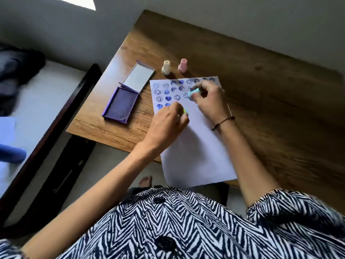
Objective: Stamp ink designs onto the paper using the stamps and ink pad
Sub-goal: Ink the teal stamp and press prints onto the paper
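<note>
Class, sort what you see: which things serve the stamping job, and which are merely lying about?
Stamping job: paper, open ink pad, blue stamp in right hand, yellow stamp in left hand, cream stamp, pink stamp.

Lying about: dark clothing, blue object.

Looks like somebody's bedroom at home tbh. There's a wooden table (261, 90) pushed up against a plain white wall (224, 17), a bed (46, 101) with a dark frame right beside it with clothes dumped on it, and a bare foot (145, 181) on the floor.
</note>
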`<control>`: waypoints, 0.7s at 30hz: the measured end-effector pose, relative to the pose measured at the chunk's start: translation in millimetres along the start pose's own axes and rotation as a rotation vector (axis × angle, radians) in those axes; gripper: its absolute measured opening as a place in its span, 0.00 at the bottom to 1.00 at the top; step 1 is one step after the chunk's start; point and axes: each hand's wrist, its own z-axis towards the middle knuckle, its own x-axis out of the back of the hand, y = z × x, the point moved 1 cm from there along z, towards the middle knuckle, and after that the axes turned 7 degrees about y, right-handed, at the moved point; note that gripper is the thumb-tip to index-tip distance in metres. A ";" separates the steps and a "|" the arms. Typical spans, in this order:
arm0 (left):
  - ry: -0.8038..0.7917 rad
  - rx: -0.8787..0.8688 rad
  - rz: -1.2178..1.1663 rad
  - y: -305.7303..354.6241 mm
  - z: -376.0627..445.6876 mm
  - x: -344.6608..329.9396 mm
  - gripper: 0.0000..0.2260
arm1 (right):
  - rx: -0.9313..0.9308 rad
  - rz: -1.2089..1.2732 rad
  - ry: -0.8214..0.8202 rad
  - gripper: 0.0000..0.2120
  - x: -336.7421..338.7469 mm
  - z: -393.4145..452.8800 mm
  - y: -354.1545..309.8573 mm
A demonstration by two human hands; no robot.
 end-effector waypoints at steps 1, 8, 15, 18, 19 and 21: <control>-0.001 -0.011 -0.006 -1.3 -0.5 1.3 0.09 | 0.098 -0.119 -0.022 0.06 -2.4 0.5 -1.1; -0.030 -0.047 -0.067 -10.3 -11.6 3.5 0.09 | 0.354 -0.475 -0.154 0.07 -10.1 -2.7 -8.0; -0.055 -0.020 -0.089 -12.3 -10.9 5.3 0.12 | 0.437 -0.595 -0.150 0.07 -14.1 -5.6 -11.5; -0.067 -0.009 -0.100 -13.3 -10.4 5.9 0.12 | 0.447 -0.647 -0.152 0.08 -16.1 -7.5 -11.3; -0.070 -0.006 -0.102 -13.4 -10.4 5.9 0.12 | 0.451 -0.657 -0.153 0.09 -16.9 -7.6 -11.3; -0.076 0.000 -0.108 -13.1 -10.5 5.8 0.11 | 0.450 -0.688 -0.153 0.09 -18.9 -7.6 -11.6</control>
